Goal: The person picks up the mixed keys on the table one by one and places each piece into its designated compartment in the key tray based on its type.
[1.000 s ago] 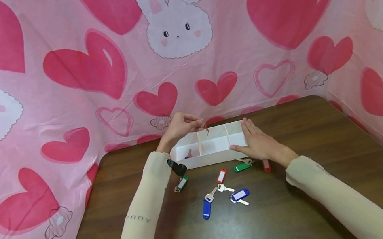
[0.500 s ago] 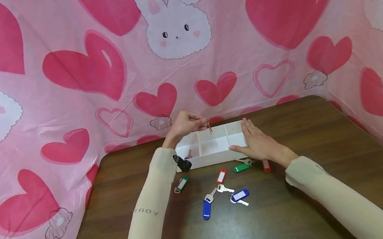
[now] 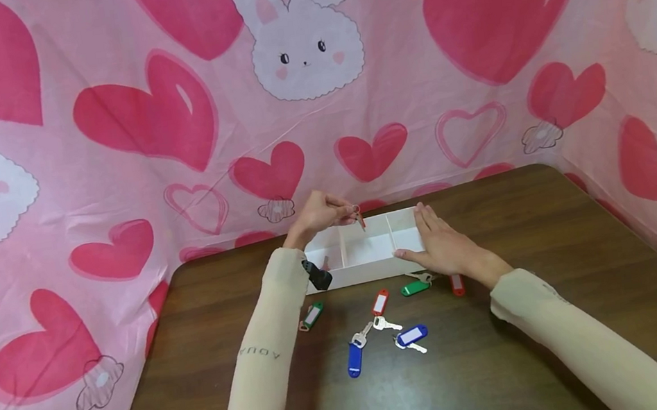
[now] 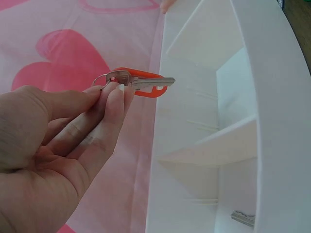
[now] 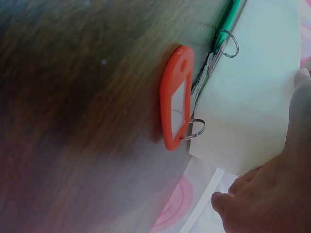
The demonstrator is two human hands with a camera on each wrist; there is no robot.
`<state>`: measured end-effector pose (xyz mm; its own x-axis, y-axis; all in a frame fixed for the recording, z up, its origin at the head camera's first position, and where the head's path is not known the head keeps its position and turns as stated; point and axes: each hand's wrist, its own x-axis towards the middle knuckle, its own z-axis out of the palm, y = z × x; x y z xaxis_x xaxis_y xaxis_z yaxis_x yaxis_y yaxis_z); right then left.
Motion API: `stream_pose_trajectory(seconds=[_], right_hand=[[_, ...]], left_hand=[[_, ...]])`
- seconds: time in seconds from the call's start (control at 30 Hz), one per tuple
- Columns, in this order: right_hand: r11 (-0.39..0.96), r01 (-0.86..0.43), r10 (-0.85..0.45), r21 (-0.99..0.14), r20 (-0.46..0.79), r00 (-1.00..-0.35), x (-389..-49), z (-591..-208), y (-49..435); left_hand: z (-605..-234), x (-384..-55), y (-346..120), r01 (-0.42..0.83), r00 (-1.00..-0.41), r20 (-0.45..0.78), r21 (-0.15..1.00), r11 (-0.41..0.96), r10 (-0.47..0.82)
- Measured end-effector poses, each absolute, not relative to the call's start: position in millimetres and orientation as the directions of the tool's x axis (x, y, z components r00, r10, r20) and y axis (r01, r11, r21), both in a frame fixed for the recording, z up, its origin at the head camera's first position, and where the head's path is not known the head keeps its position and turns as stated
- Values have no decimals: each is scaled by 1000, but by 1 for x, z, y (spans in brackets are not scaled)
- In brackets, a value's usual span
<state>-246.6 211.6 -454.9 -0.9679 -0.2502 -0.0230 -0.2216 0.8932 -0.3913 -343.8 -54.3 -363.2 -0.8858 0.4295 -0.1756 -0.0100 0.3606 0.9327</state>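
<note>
My left hand (image 3: 320,213) is over the back of a white box (image 3: 369,272) with three compartments. Its thumb and fingertips pinch a metal ring that carries a silver key (image 4: 154,83) and an orange-red key tag (image 4: 143,74). Key and tag point out past the fingertips, above the middle compartment. On the box's right end rests my right hand (image 3: 447,244), fingers extended along the end and thumb spread over the front rim. Another key (image 4: 243,218) lies in the left compartment, partly hidden by the box wall.
On the brown table (image 3: 490,364) before the box lie several tagged keys: a green tag (image 3: 314,314) at left, a red tag (image 3: 380,301), two blue tags (image 3: 354,360), another green tag (image 3: 415,287), and a red tag (image 5: 167,97) near the right wrist. A pink heart-patterned cloth (image 3: 317,122) hangs behind.
My left hand has moved slightly to the right with the key, from near the left divider to over the middle compartment. The tag has turned a little. The right hand stays put.
</note>
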Motion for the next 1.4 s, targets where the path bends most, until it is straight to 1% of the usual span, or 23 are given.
stream_pose_trajectory(seconds=[0.33, 0.6, 1.03, 1.2, 1.4], right_hand=[[889, -228, -254, -398, -13, -967, -247, -456, 213], [886, -222, -255, -407, -29, -967, -248, -457, 213], [890, -222, -251, -398, -22, -968, -247, -458, 214], [890, -221, -251, -399, -23, -968, -248, -458, 213], [891, -223, -253, -396, -25, -967, -248, -458, 214]], left_hand=[[-368, -352, -47, -34, -884, -201, 928, 371, 423], [-367, -354, -40, 8, -878, -203, 900, 436, 434], [-378, -359, -34, -6, -878, -216, 897, 442, 427], [-379, -361, -33, -10, -878, -211, 906, 424, 430], [-379, -363, -32, -5, -880, -211, 900, 437, 425]])
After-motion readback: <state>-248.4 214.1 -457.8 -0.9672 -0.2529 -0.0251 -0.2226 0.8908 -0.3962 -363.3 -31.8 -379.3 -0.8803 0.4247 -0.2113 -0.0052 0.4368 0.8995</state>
